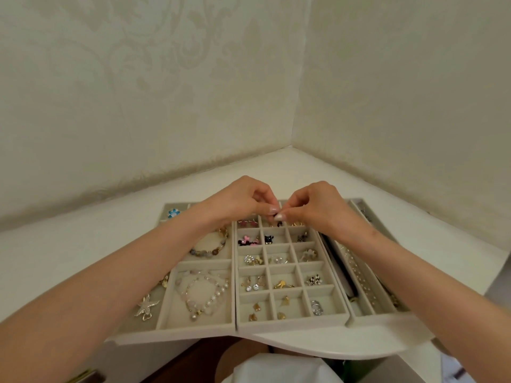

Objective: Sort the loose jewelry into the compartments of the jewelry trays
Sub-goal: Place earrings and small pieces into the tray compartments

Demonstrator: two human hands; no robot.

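Beige trays: our grid tray (290, 325) and left tray (193, 326) sit touching on a white corner shelf (83, 244).
Left hand (243, 201): curled, we pinch a tiny dark piece (277, 216) above the grid tray's far row.
Right hand (318, 210): pinches the same piece, thumb beside thumb.
Pearl bracelet (206, 294): lies in the left tray's near compartment.
Earrings (253, 283): pairs fill the grid cells.

We pinched a small dark piece (276, 217) between the fingertips of our left hand (243, 200) and right hand (318, 208), over the far row of the grid tray (290, 326). Just beside it, the wider tray (193, 326) held a pearl bracelet (206, 295).
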